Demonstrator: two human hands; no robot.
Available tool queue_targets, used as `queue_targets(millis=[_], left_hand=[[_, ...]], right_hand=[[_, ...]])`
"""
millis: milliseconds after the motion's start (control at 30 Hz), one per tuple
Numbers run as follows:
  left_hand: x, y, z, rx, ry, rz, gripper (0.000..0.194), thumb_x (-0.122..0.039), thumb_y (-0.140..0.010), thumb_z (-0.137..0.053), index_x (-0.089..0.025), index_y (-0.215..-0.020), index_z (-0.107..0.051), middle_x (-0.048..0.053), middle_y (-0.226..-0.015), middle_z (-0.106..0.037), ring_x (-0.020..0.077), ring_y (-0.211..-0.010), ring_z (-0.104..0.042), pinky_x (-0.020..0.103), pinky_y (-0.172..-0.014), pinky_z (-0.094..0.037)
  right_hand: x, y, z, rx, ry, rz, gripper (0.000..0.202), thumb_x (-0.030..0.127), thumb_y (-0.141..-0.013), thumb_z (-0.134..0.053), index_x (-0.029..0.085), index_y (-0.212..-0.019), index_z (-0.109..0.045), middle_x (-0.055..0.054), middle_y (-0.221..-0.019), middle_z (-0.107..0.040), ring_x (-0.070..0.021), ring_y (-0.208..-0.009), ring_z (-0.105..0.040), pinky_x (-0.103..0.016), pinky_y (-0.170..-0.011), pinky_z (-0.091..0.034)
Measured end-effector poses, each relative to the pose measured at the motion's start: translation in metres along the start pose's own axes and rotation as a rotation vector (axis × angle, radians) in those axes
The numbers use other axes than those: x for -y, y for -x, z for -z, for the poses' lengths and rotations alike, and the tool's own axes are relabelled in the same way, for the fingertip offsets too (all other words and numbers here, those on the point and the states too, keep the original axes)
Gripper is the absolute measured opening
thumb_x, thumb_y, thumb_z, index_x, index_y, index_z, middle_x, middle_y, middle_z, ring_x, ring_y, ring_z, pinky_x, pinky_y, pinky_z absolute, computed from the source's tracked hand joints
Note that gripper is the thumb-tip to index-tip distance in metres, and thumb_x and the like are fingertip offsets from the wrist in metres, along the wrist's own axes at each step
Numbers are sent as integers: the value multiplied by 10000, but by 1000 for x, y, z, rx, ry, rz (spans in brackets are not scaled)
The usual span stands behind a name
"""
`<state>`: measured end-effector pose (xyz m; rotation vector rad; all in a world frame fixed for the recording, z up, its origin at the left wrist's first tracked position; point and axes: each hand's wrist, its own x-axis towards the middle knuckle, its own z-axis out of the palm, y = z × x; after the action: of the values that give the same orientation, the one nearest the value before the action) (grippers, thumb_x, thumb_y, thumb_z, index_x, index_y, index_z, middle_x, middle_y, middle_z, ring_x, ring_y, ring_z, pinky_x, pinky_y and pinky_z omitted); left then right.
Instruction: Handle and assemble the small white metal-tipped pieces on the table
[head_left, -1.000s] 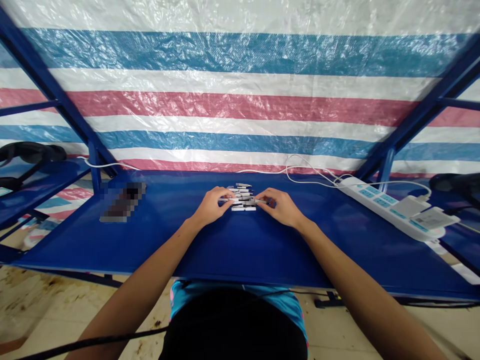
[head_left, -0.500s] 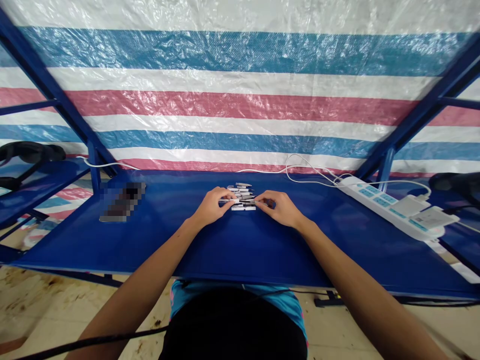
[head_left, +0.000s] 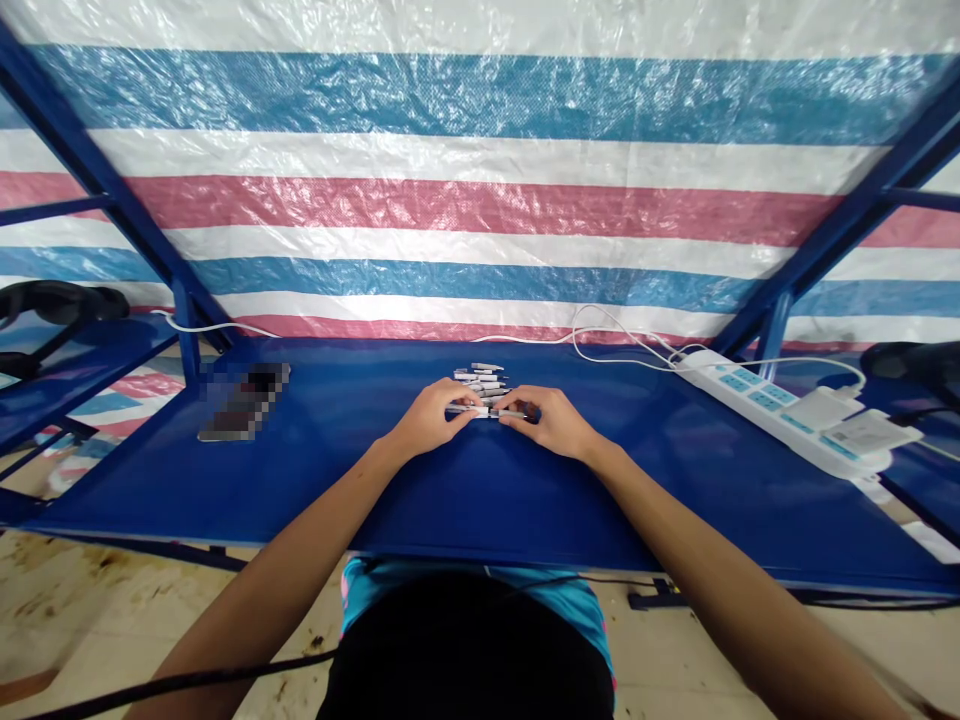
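Observation:
Several white and grey pens lie in a loose stack at the middle of the blue table. At the near end of the stack, my left hand pinches a slim pen with a white part. My right hand is closed on a thin grey pen-like piece lying almost level. The inner ends of the two pieces meet or nearly meet between my fingertips; I cannot tell whether they are joined. My fingers cover part of each piece and the nearest pens.
A pixelated phone-like object lies on the left of the blue table. At the right is a white power strip with plugged-in adapters and a white cable. Striped plastic sheeting hangs behind, between blue metal posts.
My hands have come closer together, the right one shifting left. The inner ends of the held pieces, apart before, now meet or nearly meet in front of the stack.

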<state>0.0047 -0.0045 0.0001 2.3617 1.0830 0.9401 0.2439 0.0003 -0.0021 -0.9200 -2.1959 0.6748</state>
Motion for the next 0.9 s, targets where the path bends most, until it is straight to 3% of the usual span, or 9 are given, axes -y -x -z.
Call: queue_targets(millis=[367, 600, 767, 900], left_hand=[[-3, 1, -2, 20, 2, -23, 138, -251, -916, -621, -222, -948, -752, 60, -942, -783, 244, -933, -699, 374, -904, -565], [-5, 1, -2, 16, 11, -34, 133, -241, -919, -618, -218, -942, -748, 63, -931, -777, 239, -929, -701, 361, -897, -567], [-4, 0, -1, 0, 17, -33, 141, -262, -918, -615, -217, -943, -746, 62, -922, -774, 242, -930, -705, 362, -892, -572], [-1, 0, 0, -10, 23, -9, 148, -254, -905, -614, -212, -955, -747, 66, -940, -769, 234, -904, -708, 360, -886, -581]], right_hand=[[-2, 0, -5, -56, 12, 24, 207, 398, -909, -694, 213, -931, -783, -61, -846, -750, -175, -697, -644, -284, -662, -503], [0, 0, -7, -22, 0, -6, 322, 457, -956, -611, 206, -879, -797, -61, -805, -765, -176, -651, -622, -290, -640, -485], [4, 1, 3, 8, 0, -6, 293, 451, -903, -666, 197, -1023, -752, -26, -761, -698, -162, -640, -582, -278, -631, -474], [3, 1, 12, -11, 0, -7, 248, 430, -860, -710, 208, -969, -691, -20, -775, -681, -160, -654, -586, -279, -643, -485]])
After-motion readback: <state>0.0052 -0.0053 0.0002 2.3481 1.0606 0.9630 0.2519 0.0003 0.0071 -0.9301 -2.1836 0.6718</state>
